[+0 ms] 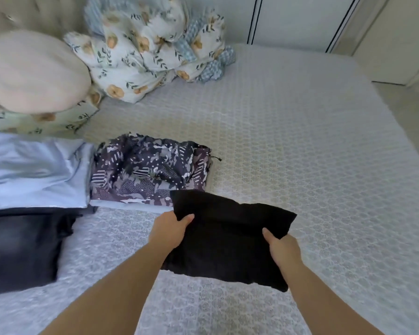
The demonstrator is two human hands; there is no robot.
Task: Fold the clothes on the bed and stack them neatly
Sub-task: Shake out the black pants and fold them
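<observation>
Between our hands | left hand (172,228) and right hand (282,247) pinch folded black garment (228,243) by its sides | patterned shorts (150,170) just beyond left hand, folded | black piece apparently left to stack

**Materials and surface finishes of the items on the bed**

The black garment (230,240) is a matt, soft cloth that reflects almost no light; its weave is too dark to resolve. The bed cover (300,153) is a pale textile with a raised, quilted honeycomb texture. The patterned garment (150,170) is a thin, smooth printed fabric, slightly crumpled. The light blue garment (34,170) is a smooth cloth with a faint sheen along its folds. The dark jeans (22,247) show a coarse, faded denim finish. The floral duvet (150,52) is printed matt cotton-like cloth; the cream pillow (32,71) appears plain and smooth.
</observation>
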